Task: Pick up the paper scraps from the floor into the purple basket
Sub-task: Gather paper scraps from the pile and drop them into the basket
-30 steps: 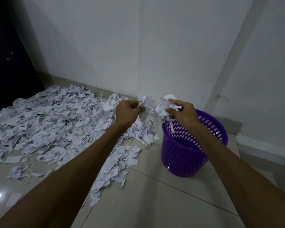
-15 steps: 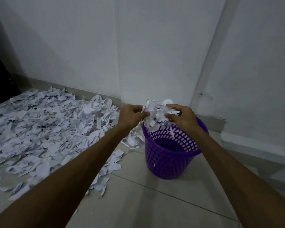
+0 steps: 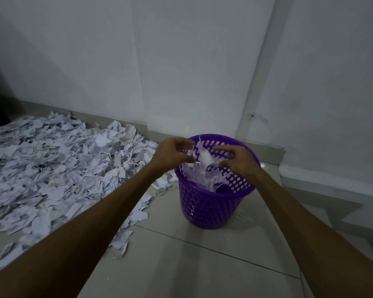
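- Both hands hovered over the mouth of the purple basket (image 3: 211,203), placed there, I judge, so that whatever they let go would drop inside and not onto the floor (image 3: 202,265).
- The left hand (image 3: 170,154) sat above the near-left rim with its fingers spread and loosely curved; it gripped nothing that could be seen.
- The right hand (image 3: 237,160) hung over the right side of the opening, fingers likewise splayed apart and loose, holding nothing.
- Between and just below the two hands a blurred clump of falling scraps (image 3: 199,162) was in the air inside the basket's rim; its smear suggested it was dropping, though how much already lay at the bottom was hard to tell.
- The basket stood upright on the tiled floor near the corner of the white wall (image 3: 202,72), just beside the right edge of the paper, which kept the carry short.
- The main pile of paper scraps (image 3: 52,168) lay spread across the floor to the left, reaching the skirting at the back, with loose bits trailing toward the basket's foot.
- Judging by that pile, the task was barely begun; many more handfuls were left.
- Light scraps might flutter past the rim, so a low release over the centre seemed wise.
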